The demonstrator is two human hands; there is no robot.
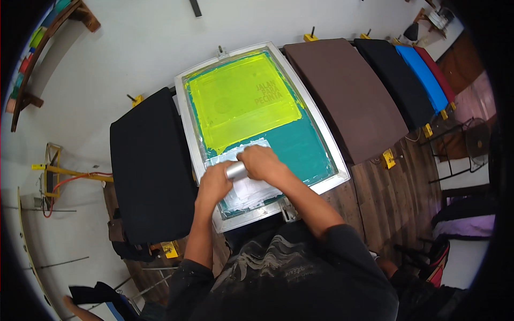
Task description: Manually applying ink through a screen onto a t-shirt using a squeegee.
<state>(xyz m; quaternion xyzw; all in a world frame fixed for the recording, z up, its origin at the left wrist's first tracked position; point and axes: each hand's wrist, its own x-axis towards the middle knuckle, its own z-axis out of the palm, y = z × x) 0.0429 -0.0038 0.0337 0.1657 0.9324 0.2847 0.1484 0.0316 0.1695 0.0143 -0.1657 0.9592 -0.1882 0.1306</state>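
Note:
Both my hands grip a silver metal squeegee over a printing screen with a pale metal frame. My left hand wraps round its near left end. Closed over the far right end is my right hand. White ink spreads over the screen's near left part, under and around the squeegee. Bright yellow-green ink coats the far part, where lettering shows through. Teal mesh coating lies between and to the right. My hands hide the squeegee's blade.
A black-covered board stands left of the screen. To the right follow boards covered in brown, black, blue and dark red. Yellow brackets jut from their ends. Another person's arm shows at the lower left.

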